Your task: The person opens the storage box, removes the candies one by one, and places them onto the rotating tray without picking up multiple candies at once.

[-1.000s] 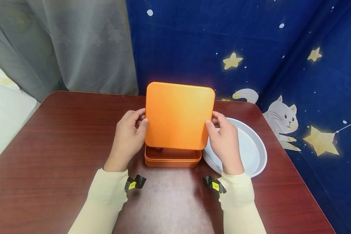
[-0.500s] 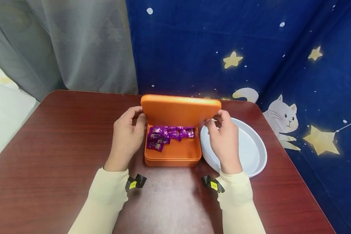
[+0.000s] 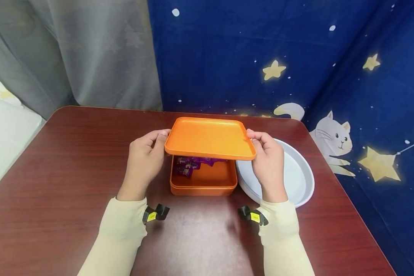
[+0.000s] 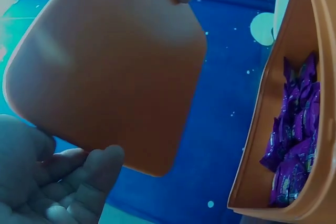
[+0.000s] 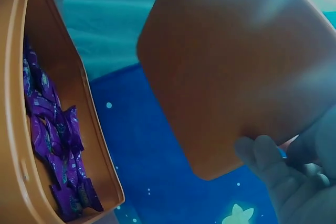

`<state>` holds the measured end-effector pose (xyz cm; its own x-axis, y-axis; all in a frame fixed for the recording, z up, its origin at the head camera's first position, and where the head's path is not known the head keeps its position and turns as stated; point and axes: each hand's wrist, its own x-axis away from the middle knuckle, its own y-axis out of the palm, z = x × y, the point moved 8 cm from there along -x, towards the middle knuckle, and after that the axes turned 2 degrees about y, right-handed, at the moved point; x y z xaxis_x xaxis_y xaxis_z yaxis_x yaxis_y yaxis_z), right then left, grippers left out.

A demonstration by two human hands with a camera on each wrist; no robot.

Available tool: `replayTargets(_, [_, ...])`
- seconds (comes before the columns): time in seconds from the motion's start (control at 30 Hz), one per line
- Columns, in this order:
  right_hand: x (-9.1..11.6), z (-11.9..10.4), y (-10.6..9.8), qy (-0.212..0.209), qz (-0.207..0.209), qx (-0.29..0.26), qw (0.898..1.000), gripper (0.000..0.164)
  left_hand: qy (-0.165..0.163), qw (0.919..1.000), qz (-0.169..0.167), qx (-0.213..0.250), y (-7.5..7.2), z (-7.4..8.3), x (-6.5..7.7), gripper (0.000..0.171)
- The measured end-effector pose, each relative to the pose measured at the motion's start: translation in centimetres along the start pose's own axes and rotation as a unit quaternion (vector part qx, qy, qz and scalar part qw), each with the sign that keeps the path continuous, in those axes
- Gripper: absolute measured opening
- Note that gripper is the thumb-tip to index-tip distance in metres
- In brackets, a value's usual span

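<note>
An orange lid [image 3: 208, 138] is held above an open orange box [image 3: 203, 190], its rimmed inner side facing up. My left hand [image 3: 146, 157] pinches the lid's left edge between thumb and fingers. At the opposite edge, my right hand [image 3: 267, 163] grips it the same way. Inside the box lie several purple-wrapped candies [image 3: 188, 166], gathered toward the back and left; the lid hides some in the head view. Both wrist views show the lid's smooth underside, and the candies [image 4: 296, 129] show in full beside the box wall [image 5: 100, 145].
A round white tray [image 3: 296, 176] stands right of the box, partly behind my right hand and forearm. The dark red wooden table [image 3: 72, 165] ends at a back edge before a grey curtain [image 3: 107, 57] and a blue star-patterned curtain [image 3: 214, 57].
The lid has turned over in my hands, from its flat face toward me, through a steep tilt, to inner side up. The candies came into view during the turn.
</note>
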<state>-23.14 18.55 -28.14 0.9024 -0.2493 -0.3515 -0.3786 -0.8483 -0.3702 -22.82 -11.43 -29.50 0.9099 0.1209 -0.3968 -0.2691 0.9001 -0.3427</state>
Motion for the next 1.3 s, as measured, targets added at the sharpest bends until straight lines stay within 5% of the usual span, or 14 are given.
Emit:
replayTargets(0.33, [-0.1, 1.1, 0.4, 0.067, -0.037, -0.087, 0.993, 0.034, -0.020, 0.9998, -0.002, 0.000, -0.9, -0.4, -0.2, 0.045])
replayTargets(0.67, [-0.2, 1.8, 1.4, 0.082, -0.064, -0.044, 0.994, 0.031, -0.045, 0.9963, -0.057, -0.045, -0.5, -1.0, -0.2, 0.030])
replayTargets(0.9, [-0.2, 1.8, 2.1, 0.066, -0.097, -0.018, 0.993, 0.038, -0.016, 0.9898, -0.101, -0.099, 0.6, -0.8, -0.3, 0.035])
replayTargets(1.3, [0.4, 1.9, 2.9, 0.078, -0.162, 0.046, 0.983, 0.032, -0.034, 0.9805, -0.107, -0.161, 0.4, -0.9, -0.1, 0.026])
